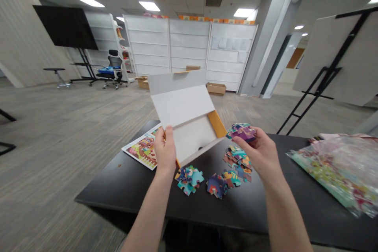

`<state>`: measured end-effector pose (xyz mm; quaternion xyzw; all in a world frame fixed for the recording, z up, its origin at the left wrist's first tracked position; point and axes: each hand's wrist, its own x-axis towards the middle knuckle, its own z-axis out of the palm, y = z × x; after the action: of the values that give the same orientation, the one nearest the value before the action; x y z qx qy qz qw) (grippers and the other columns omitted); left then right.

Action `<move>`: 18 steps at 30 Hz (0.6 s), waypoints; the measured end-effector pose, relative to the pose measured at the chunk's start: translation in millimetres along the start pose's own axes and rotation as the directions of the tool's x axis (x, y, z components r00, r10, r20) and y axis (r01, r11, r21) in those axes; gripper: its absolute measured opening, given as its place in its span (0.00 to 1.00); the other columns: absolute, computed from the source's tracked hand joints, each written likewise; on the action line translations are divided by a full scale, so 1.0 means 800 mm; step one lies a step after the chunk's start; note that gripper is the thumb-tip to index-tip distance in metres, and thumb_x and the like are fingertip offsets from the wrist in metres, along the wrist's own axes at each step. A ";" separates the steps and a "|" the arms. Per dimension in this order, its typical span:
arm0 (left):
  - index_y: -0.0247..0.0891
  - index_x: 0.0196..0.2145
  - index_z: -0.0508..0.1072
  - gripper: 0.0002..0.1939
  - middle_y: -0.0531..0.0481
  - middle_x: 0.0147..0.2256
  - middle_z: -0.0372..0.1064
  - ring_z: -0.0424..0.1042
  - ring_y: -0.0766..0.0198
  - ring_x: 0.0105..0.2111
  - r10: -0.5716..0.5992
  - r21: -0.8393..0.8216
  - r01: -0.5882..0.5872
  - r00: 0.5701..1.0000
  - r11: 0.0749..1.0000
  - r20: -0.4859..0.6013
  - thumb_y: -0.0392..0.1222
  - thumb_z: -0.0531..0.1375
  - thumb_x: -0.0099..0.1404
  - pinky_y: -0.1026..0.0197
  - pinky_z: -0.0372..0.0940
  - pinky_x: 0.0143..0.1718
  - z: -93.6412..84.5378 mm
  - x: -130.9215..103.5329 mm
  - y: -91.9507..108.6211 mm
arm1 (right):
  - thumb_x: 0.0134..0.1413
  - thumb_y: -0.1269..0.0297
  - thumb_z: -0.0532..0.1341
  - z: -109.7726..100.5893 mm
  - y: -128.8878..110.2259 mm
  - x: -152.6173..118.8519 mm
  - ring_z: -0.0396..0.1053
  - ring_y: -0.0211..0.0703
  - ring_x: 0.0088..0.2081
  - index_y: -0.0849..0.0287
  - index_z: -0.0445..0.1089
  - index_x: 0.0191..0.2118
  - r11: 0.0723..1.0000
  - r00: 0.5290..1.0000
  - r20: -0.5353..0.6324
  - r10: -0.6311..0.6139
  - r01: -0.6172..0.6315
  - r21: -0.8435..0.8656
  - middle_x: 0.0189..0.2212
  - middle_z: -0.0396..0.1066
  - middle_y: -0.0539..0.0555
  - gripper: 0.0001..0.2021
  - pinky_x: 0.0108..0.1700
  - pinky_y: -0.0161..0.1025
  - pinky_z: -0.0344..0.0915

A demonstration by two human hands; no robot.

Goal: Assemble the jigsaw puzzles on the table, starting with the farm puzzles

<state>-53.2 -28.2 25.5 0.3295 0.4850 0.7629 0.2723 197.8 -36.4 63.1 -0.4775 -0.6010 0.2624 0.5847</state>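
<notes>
Head view showed the left hand (165,149) clamped on the near left edge of an open box (183,104), its thumb up along the rim and its fingers behind. The box was tilted above the black table (132,195), its white inside facing the wearer, its lid folded back beyond the grip and its orange side wall off to the right. The right hand (264,153) was closed around a stack of puzzle pieces (243,133), purple and teal, pinched between thumb and fingers just beside the box's right corner; whether stack and corner touched was hard to tell from this angle. Just below the left grip lay a teal pile (189,180) of loose pieces on the table. To the right of that, a dark blue cluster (216,185) lay between the two hands, and from it a trail of mixed pieces (236,160) curved up to just under the right hand's stack. Left of the left hand, partly behind it, a printed picture sheet (141,149) lay flat. Well to the right of the right hand rested a clear plastic bag (342,169) with colourful contents.
</notes>
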 end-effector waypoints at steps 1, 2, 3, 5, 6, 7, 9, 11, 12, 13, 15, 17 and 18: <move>0.41 0.30 0.66 0.18 0.54 0.31 0.67 0.68 0.61 0.36 0.019 -0.020 -0.020 0.998 1.000 -0.061 0.59 0.61 0.62 0.61 0.65 0.41 -0.009 0.012 -0.002 | 0.47 0.51 0.71 -0.007 0.004 0.003 0.75 0.46 0.34 0.57 0.69 0.45 1.000 1.000 -0.022 0.013 -0.012 0.024 0.35 0.78 0.55 0.23 0.37 0.41 0.71; 0.41 0.29 0.64 0.19 0.55 0.28 0.65 0.68 0.63 0.32 0.018 -0.043 -0.023 0.993 0.999 -0.114 0.59 0.62 0.60 0.62 0.65 0.37 -0.018 0.023 -0.004 | 0.46 0.51 0.72 -0.012 0.008 0.005 0.75 0.46 0.34 0.57 0.68 0.46 0.999 0.999 -0.020 0.029 -0.028 0.033 0.36 0.78 0.55 0.24 0.37 0.41 0.71; 0.41 0.29 0.63 0.19 0.57 0.27 0.64 0.67 0.64 0.30 0.002 -0.068 -0.013 0.986 0.998 -0.164 0.58 0.62 0.59 0.63 0.65 0.35 -0.026 0.034 -0.005 | 0.45 0.51 0.72 -0.014 0.014 0.007 0.75 0.46 0.34 0.58 0.68 0.46 0.999 0.999 0.000 0.045 -0.045 0.028 0.35 0.78 0.55 0.25 0.37 0.42 0.71; 0.41 0.28 0.62 0.18 0.58 0.26 0.63 0.67 0.66 0.28 -0.041 -0.103 0.017 0.970 0.995 -0.238 0.56 0.63 0.57 0.63 0.65 0.33 -0.044 0.052 -0.007 | 0.44 0.51 0.71 -0.011 0.028 0.008 0.75 0.46 0.33 0.59 0.68 0.45 0.997 0.995 0.071 0.068 -0.066 -0.029 0.34 0.78 0.55 0.25 0.37 0.42 0.70; 0.41 0.28 0.62 0.18 0.58 0.26 0.64 0.67 0.66 0.28 -0.061 -0.111 0.032 0.961 0.993 -0.270 0.55 0.63 0.57 0.63 0.65 0.32 -0.052 0.059 -0.009 | 0.44 0.52 0.71 -0.006 0.034 0.008 0.75 0.46 0.31 0.59 0.68 0.45 0.994 0.991 0.107 0.083 -0.075 -0.078 0.33 0.77 0.54 0.25 0.35 0.42 0.70; 0.41 0.28 0.62 0.17 0.57 0.26 0.64 0.67 0.66 0.28 -0.070 -0.113 0.038 0.954 0.993 -0.292 0.54 0.63 0.57 0.63 0.66 0.32 -0.061 0.065 -0.010 | 0.45 0.52 0.70 0.000 0.041 0.007 0.74 0.45 0.29 0.59 0.68 0.46 0.987 0.985 0.138 0.104 -0.085 -0.133 0.31 0.77 0.53 0.24 0.33 0.41 0.69; 0.40 0.28 0.62 0.16 0.57 0.27 0.66 0.68 0.66 0.29 -0.067 -0.086 0.043 0.949 0.995 -0.308 0.53 0.63 0.58 0.62 0.67 0.34 -0.076 0.074 -0.014 | 0.47 0.54 0.67 0.014 0.050 0.005 0.70 0.43 0.24 0.58 0.68 0.48 0.964 0.968 0.200 0.150 -0.099 -0.247 0.27 0.75 0.50 0.23 0.29 0.40 0.66; 0.40 0.28 0.64 0.16 0.56 0.28 0.67 0.70 0.66 0.30 -0.071 -0.057 0.057 0.955 0.997 -0.289 0.52 0.64 0.58 0.61 0.69 0.37 -0.089 0.081 -0.018 | 0.49 0.56 0.66 0.028 0.057 0.001 0.69 0.42 0.23 0.57 0.68 0.48 0.934 0.953 0.263 0.151 -0.050 -0.354 0.26 0.73 0.48 0.20 0.29 0.39 0.64; 0.40 0.29 0.65 0.16 0.56 0.28 0.68 0.71 0.65 0.30 -0.082 -0.049 0.072 0.960 0.996 -0.268 0.52 0.64 0.58 0.60 0.70 0.38 -0.093 0.084 -0.020 | 0.48 0.57 0.66 0.035 0.060 0.000 0.69 0.43 0.25 0.56 0.69 0.47 0.916 0.947 0.293 0.129 -0.001 -0.401 0.26 0.73 0.48 0.19 0.30 0.39 0.64; 0.39 0.29 0.65 0.15 0.55 0.29 0.69 0.71 0.64 0.30 -0.099 -0.043 0.091 0.964 0.995 -0.246 0.51 0.65 0.58 0.59 0.71 0.39 -0.097 0.087 -0.021 | 0.48 0.59 0.67 0.040 0.063 -0.002 0.69 0.43 0.27 0.56 0.70 0.47 0.897 0.941 0.322 0.104 0.051 -0.438 0.28 0.74 0.48 0.19 0.32 0.39 0.63; 0.39 0.30 0.66 0.14 0.54 0.30 0.70 0.73 0.63 0.31 -0.135 -0.035 0.130 0.968 0.991 -0.210 0.50 0.65 0.58 0.57 0.72 0.40 -0.102 0.092 -0.023 | 0.47 0.61 0.68 0.050 0.068 -0.004 0.70 0.43 0.30 0.56 0.70 0.48 0.872 0.922 0.376 0.087 0.112 -0.477 0.30 0.74 0.49 0.20 0.34 0.38 0.63; 0.39 0.33 0.68 0.11 0.53 0.32 0.71 0.74 0.62 0.33 -0.170 -0.033 0.167 0.966 0.985 -0.196 0.46 0.65 0.58 0.55 0.72 0.42 -0.104 0.096 -0.024 | 0.49 0.63 0.68 0.056 0.073 -0.005 0.69 0.42 0.30 0.57 0.69 0.50 0.868 0.897 0.427 0.115 0.118 -0.483 0.30 0.74 0.49 0.21 0.34 0.37 0.62; 0.39 0.36 0.68 0.11 0.52 0.33 0.72 0.75 0.62 0.33 -0.184 -0.033 0.181 0.964 0.983 -0.191 0.43 0.65 0.58 0.55 0.72 0.43 -0.103 0.098 -0.024 | 0.49 0.63 0.68 0.058 0.074 -0.006 0.69 0.42 0.30 0.57 0.69 0.51 0.866 0.886 0.445 0.132 0.115 -0.486 0.30 0.74 0.49 0.21 0.34 0.37 0.62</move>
<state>-164.4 -9.9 0.5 0.2059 0.5313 0.7668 0.2955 168.6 -5.0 0.5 -0.5381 -0.7679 0.2070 0.2792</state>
